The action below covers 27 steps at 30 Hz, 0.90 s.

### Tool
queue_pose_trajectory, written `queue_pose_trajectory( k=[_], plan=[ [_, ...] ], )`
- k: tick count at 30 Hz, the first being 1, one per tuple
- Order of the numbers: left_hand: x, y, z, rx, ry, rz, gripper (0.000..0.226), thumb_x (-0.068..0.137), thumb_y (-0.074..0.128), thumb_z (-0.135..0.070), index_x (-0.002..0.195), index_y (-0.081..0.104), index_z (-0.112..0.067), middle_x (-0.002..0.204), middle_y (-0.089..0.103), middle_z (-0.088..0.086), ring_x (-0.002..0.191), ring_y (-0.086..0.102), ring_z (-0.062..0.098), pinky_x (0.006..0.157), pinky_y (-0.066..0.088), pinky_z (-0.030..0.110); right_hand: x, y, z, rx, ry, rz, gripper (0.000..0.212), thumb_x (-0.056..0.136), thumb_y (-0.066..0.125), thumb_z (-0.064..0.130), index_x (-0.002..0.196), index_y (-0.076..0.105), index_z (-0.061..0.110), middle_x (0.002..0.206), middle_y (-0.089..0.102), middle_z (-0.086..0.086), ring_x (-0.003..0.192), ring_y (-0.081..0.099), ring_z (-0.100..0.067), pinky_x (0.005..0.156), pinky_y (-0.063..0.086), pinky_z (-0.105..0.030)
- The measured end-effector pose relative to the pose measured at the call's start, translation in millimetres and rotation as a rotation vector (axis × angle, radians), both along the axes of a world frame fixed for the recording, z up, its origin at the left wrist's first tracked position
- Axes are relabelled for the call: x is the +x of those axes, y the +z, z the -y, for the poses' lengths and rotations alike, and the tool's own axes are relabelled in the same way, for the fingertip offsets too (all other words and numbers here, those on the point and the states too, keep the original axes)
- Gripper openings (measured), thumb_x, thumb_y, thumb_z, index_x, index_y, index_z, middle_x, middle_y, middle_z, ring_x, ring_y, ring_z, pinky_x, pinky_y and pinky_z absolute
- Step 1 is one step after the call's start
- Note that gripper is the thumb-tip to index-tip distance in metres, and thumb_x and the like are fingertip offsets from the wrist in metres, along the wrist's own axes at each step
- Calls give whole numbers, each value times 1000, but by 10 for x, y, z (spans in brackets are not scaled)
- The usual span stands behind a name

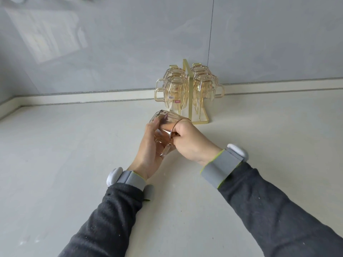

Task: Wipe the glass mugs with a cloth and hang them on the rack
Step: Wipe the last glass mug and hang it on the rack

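Amber faceted glass mug (164, 118) fills my grip, left hand (150, 145) and right hand (192, 143) both clasping it, near the gold metal rack (187, 86).

Amber glass mug (166, 118) tipped on side, just before gold rack (186, 75); four hung mugs (175, 89) inverted there.

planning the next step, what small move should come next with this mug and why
Probably turn the amber glass mug mouth-down and lift it toward the gold metal rack: both the left-hand grip and right-hand grip hold it on its side, and no cloth shows.
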<state>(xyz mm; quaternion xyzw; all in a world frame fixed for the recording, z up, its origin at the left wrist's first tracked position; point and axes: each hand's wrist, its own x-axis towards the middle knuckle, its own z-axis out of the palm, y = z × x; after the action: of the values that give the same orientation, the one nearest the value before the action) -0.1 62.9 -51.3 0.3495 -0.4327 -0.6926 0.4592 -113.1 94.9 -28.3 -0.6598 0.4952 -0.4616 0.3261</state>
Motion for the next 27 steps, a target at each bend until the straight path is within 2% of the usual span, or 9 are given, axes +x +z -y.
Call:
queue_pose_trajectory(
  k=[2,4,7,9,11,13,17,21,27],
  plan=[
    [1,-17,0,13,-12,18,38,107,45,-43,103,67,-12,84,72,5,74,70,15,64,61,31,-83,34,10,-50,6,-352,34,91,47,0,97,77,14,106,67,-5,107,61,-22,100,52,-35],
    [0,-44,2,21,-41,35,40,106,46,-45,103,68,-12,86,75,6,77,72,18,70,63,35,-143,60,-15,-80,31,-468,41,89,40,11,105,77,14,117,62,-4,115,55,-20,105,46,-28],
    [-20,-36,-15,17,-39,18,46,101,56,-48,116,67,-6,97,74,11,78,74,20,68,63,36,-228,41,-57,-85,36,-518,49,88,39,-4,112,77,17,122,62,-5,118,54,-19,105,45,-27],
    [-33,-33,-17,20,-36,-5,66,91,66,-52,131,57,-1,102,73,13,78,75,21,66,62,35,-254,63,-124,-25,20,-445,59,85,39,-17,88,77,28,98,67,3,96,59,-8,88,46,-10],
    [-25,-38,-7,-1,-53,-16,48,93,61,-49,111,64,-5,89,74,8,72,74,18,64,62,35,-277,47,-167,3,-11,-381,60,81,37,-22,63,61,30,76,56,17,76,55,4,69,38,-1],
    [-11,-35,-4,9,-87,-31,39,103,48,-45,97,70,-13,87,75,6,72,74,17,67,64,34,-291,-27,-117,20,-44,-271,53,79,37,-21,71,70,19,74,61,13,73,58,-1,68,42,-11],
    [32,-25,11,24,-135,-78,41,106,40,-35,119,69,-10,98,75,11,81,74,22,81,65,39,-295,-181,-70,101,-110,308,52,89,40,-23,117,73,5,75,67,7,59,57,-1,58,42,-14],
    [19,-47,-2,-72,-213,-35,36,97,60,-32,126,65,-10,106,74,7,92,73,23,93,61,42,-306,-230,-70,163,-5,924,49,90,36,-22,119,69,0,110,69,-20,88,67,-25,61,53,-23],
    [-35,-171,22,-227,-252,24,86,73,78,-36,147,36,-26,109,72,-5,97,69,13,90,57,30,-293,-197,-54,232,113,1192,41,93,42,-9,123,66,3,121,71,-18,108,69,-30,74,58,-29]
  ],
)
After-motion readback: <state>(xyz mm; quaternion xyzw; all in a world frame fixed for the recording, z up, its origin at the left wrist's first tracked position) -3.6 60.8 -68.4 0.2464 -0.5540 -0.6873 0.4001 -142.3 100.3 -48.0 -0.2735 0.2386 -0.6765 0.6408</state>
